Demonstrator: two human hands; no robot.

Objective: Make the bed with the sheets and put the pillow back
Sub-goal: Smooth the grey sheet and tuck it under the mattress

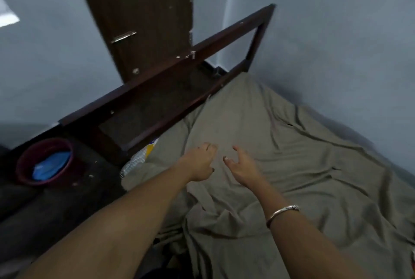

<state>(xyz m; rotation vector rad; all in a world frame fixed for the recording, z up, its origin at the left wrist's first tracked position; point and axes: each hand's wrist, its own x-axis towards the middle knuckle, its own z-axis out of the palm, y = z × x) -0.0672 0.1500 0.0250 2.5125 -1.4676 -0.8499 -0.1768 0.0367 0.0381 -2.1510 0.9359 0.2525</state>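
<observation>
A wrinkled grey-green sheet (pixel 280 155) covers the bed, running from the dark wooden bed frame (pixel 170 69) at the far end toward me. Both my arms reach out over the sheet near that end. My left hand (pixel 201 162) hovers with fingers loosely curled and holds nothing. My right hand (pixel 242 164), with a metal bangle on its wrist, has its fingers spread and slightly bent above the sheet. A patch of white and yellow patterned cloth (pixel 143 155) shows at the bed's left corner under the sheet. No pillow is in view.
A maroon bucket (pixel 45 162) with blue cloth inside stands on the dark floor to the left of the bed. A dark brown door (pixel 139 15) rises behind the frame. Grey walls close the bed in at the right and far end.
</observation>
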